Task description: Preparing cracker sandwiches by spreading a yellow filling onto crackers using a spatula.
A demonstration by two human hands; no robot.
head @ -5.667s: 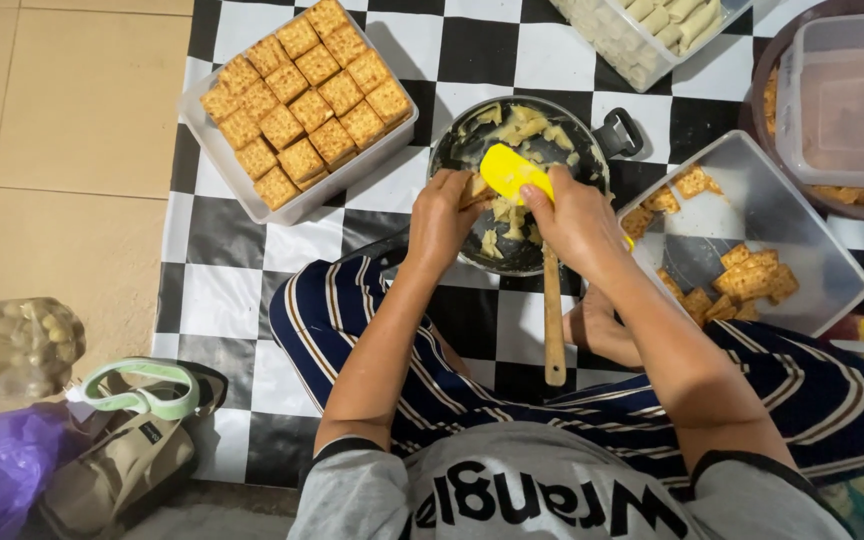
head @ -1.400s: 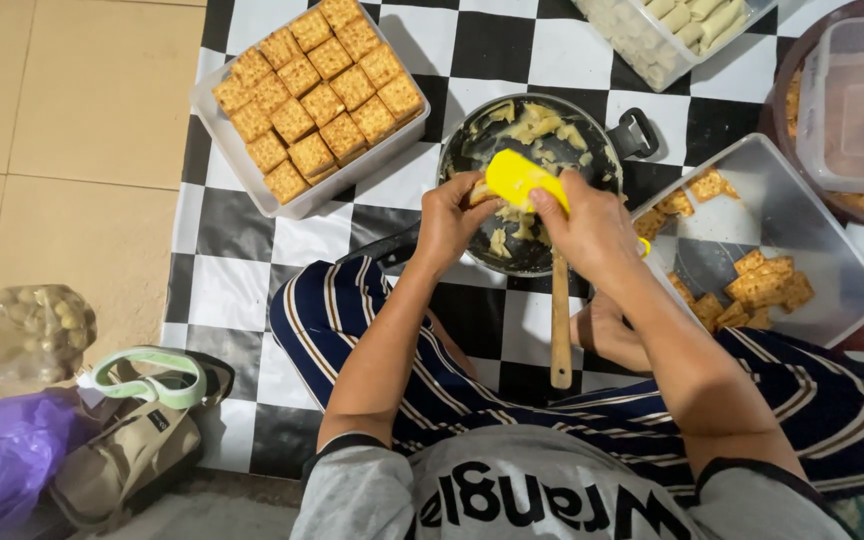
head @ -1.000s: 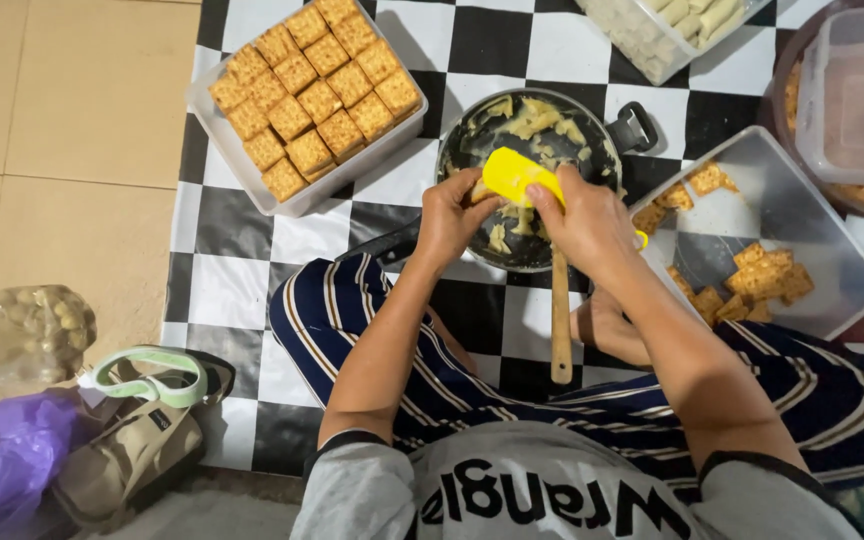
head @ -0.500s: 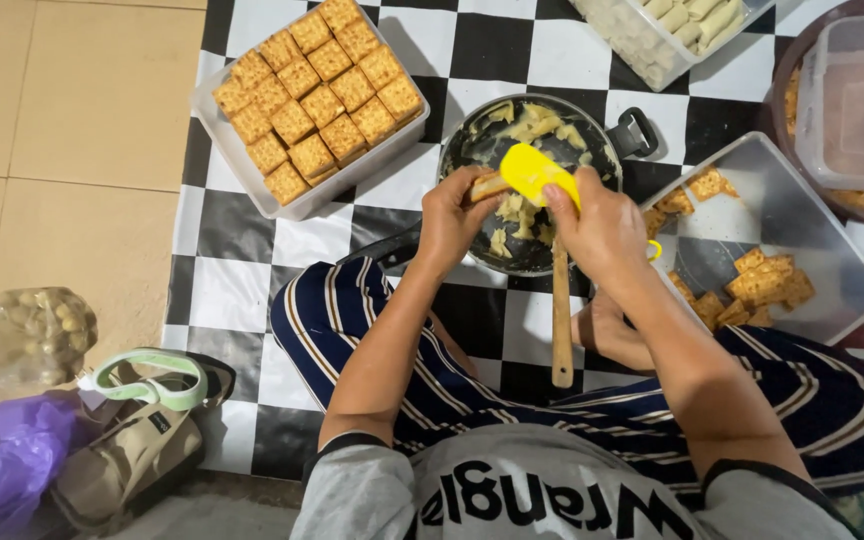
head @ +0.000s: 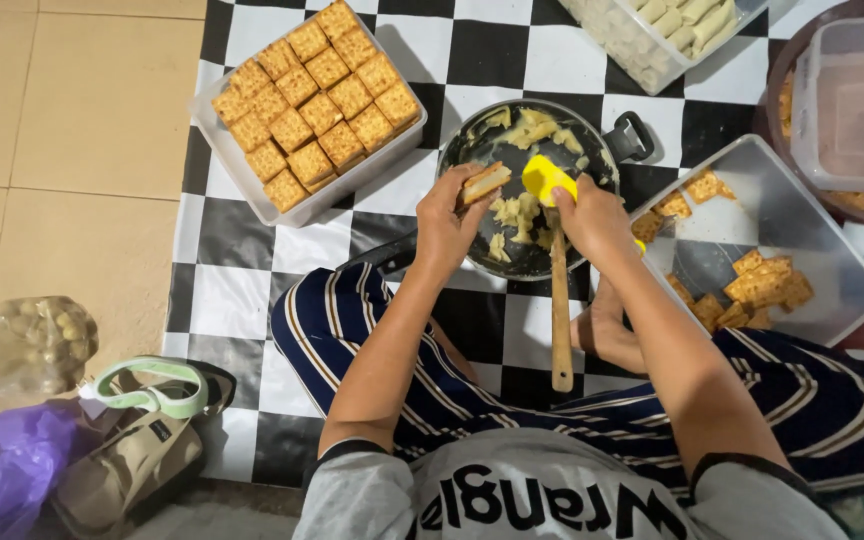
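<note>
My left hand (head: 449,226) holds a filled cracker sandwich (head: 485,182) over the near side of a dark pan (head: 482,140). Pale yellow filling (head: 524,128) lies in lumps in the pan. My right hand (head: 594,216) grips a spatula with a yellow blade (head: 547,178) and a long wooden handle (head: 560,310), the blade just to the right of the cracker. The handle points down towards my lap.
A clear tray of square crackers (head: 309,100) lies at the upper left. At the right is a clear tray (head: 812,240) with a few crackers. A container of pale rolls (head: 667,25) sits at the top, a lidded tub (head: 857,100) at the far right. Bags (head: 72,440) lie at the lower left.
The yellow blade has lifted off the cracker and shifted right. The cracker sandwich now shows in my left hand, side on.
</note>
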